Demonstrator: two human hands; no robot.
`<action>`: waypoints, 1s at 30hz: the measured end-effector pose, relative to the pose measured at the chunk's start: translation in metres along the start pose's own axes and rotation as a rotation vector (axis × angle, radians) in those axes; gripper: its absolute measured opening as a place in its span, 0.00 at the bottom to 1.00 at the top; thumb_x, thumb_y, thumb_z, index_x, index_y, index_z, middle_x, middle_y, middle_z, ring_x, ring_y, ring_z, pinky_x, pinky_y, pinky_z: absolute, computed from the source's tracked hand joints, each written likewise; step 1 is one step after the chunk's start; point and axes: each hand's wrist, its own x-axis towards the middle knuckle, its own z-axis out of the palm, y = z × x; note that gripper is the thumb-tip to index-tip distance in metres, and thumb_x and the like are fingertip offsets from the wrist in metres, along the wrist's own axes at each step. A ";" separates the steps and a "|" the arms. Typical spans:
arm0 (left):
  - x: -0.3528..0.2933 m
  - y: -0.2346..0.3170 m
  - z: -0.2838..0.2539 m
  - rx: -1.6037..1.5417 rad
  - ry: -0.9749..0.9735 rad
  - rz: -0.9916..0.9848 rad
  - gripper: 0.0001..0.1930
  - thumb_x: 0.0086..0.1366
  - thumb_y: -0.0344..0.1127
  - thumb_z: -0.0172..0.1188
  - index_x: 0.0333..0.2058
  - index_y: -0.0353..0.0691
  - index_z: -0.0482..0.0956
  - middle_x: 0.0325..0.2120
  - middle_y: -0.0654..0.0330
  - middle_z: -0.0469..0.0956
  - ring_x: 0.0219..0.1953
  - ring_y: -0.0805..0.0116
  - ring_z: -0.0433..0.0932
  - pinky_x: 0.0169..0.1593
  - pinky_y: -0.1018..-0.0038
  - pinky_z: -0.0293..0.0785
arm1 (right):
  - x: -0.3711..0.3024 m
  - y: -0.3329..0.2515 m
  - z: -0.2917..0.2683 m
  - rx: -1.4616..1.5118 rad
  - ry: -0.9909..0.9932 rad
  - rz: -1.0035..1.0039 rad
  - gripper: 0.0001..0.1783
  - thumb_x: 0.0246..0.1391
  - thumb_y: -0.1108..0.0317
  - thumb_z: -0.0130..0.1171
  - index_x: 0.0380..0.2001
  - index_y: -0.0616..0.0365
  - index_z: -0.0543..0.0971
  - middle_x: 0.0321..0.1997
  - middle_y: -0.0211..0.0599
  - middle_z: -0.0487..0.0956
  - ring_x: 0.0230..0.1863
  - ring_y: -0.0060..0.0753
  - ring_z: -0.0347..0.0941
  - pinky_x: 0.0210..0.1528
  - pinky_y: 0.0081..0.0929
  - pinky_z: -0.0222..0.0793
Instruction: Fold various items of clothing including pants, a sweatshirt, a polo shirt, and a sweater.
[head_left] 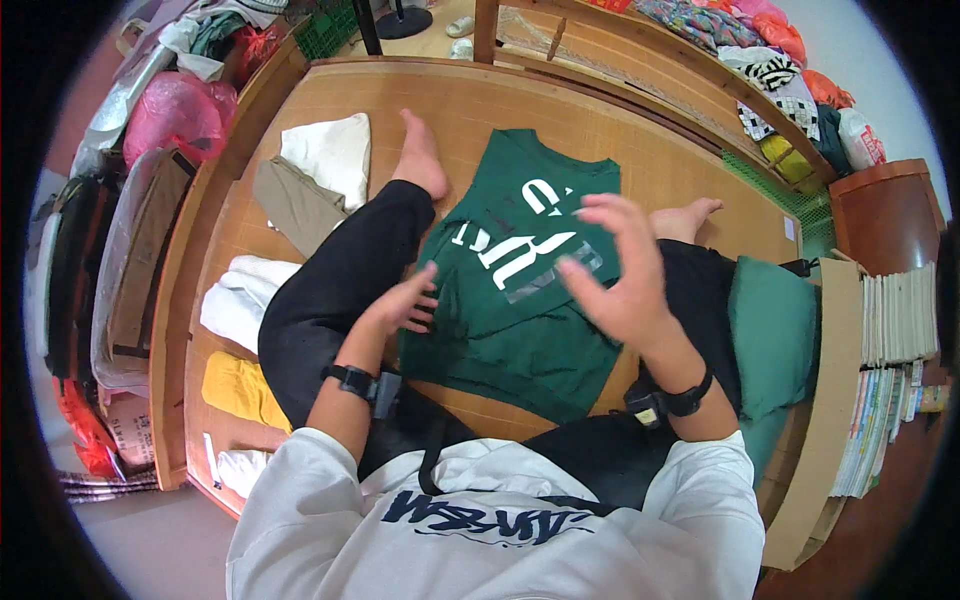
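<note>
A dark green sweatshirt [540,340] with large white print lies spread between my legs, its sleeves not standing out at the sides. By its left edge is my left hand [403,303], the fingers apart and nothing in them. My right hand [625,268] is over the right part of the garment, thumb and fingers wide apart, also holding nothing. Whether either hand touches the cloth is hard to tell. Each wrist wears a dark band with a small device.
Left of my legs lie folded clothes: a white one [335,150], an olive one [295,205], another white one [240,300] and a yellow one [240,390]. Green cushions [775,335] and a cardboard box [820,480] stand right. A wooden rail [215,210] edges the mat.
</note>
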 end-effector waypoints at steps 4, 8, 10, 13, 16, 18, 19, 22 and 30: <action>0.034 -0.017 0.003 0.647 0.283 0.064 0.41 0.43 0.46 0.70 0.52 0.28 0.65 0.46 0.44 0.71 0.45 0.57 0.74 0.43 0.65 0.73 | 0.002 0.012 -0.046 0.101 0.268 0.126 0.19 0.41 0.76 0.59 0.40 0.60 0.70 0.44 0.41 0.71 0.46 0.34 0.67 0.51 0.30 0.61; 0.046 -0.030 -0.012 0.679 0.311 0.137 0.37 0.42 0.40 0.69 0.50 0.27 0.66 0.41 0.46 0.74 0.39 0.58 0.76 0.39 0.68 0.74 | -0.004 -0.007 -0.119 0.074 0.280 0.220 0.18 0.45 0.78 0.56 0.43 0.59 0.69 0.46 0.35 0.71 0.45 0.25 0.67 0.49 0.23 0.62; 0.030 -0.021 -0.016 0.677 0.296 0.111 0.35 0.42 0.36 0.69 0.50 0.28 0.67 0.39 0.47 0.76 0.35 0.59 0.77 0.37 0.69 0.74 | -0.012 -0.014 -0.161 0.086 0.243 0.318 0.18 0.45 0.75 0.56 0.43 0.59 0.70 0.43 0.35 0.72 0.45 0.25 0.68 0.50 0.23 0.63; 0.017 -0.021 -0.019 0.813 0.317 0.122 0.32 0.43 0.35 0.68 0.48 0.30 0.70 0.38 0.48 0.77 0.36 0.57 0.78 0.39 0.69 0.74 | -0.010 -0.062 -0.240 -0.065 -0.060 0.550 0.22 0.40 0.66 0.59 0.41 0.61 0.69 0.36 0.34 0.72 0.41 0.26 0.68 0.46 0.23 0.62; 0.013 -0.023 -0.017 0.973 0.537 0.079 0.32 0.43 0.40 0.68 0.48 0.34 0.69 0.42 0.47 0.75 0.43 0.55 0.76 0.46 0.66 0.72 | -0.004 -0.084 -0.319 0.014 -0.645 0.663 0.28 0.35 0.66 0.62 0.42 0.66 0.69 0.34 0.40 0.73 0.35 0.34 0.73 0.40 0.27 0.66; 0.020 0.001 0.017 1.090 0.548 0.070 0.33 0.45 0.44 0.67 0.49 0.36 0.67 0.46 0.48 0.73 0.49 0.54 0.72 0.49 0.64 0.70 | 0.023 -0.109 -0.355 0.201 -0.941 0.870 0.30 0.38 0.71 0.63 0.48 0.67 0.66 0.35 0.45 0.75 0.37 0.38 0.75 0.39 0.30 0.68; 0.011 0.004 0.020 1.119 0.555 0.029 0.36 0.45 0.47 0.66 0.51 0.37 0.64 0.46 0.47 0.72 0.48 0.51 0.72 0.49 0.63 0.70 | 0.030 -0.082 -0.354 0.356 -0.981 0.863 0.29 0.36 0.69 0.65 0.43 0.68 0.68 0.35 0.44 0.75 0.30 0.37 0.76 0.31 0.25 0.69; -0.004 -0.004 0.023 1.222 0.825 0.135 0.34 0.45 0.48 0.66 0.48 0.37 0.65 0.43 0.45 0.70 0.46 0.47 0.71 0.48 0.61 0.70 | 0.004 -0.002 -0.273 0.647 -0.519 0.629 0.27 0.39 0.65 0.68 0.42 0.66 0.70 0.33 0.42 0.76 0.23 0.33 0.77 0.18 0.21 0.70; 0.138 0.086 0.065 0.922 0.859 0.780 0.29 0.50 0.43 0.58 0.50 0.36 0.65 0.47 0.45 0.68 0.50 0.47 0.66 0.52 0.58 0.64 | -0.026 0.240 -0.005 0.424 -0.154 1.037 0.22 0.49 0.63 0.57 0.46 0.62 0.69 0.37 0.44 0.76 0.34 0.36 0.75 0.34 0.30 0.72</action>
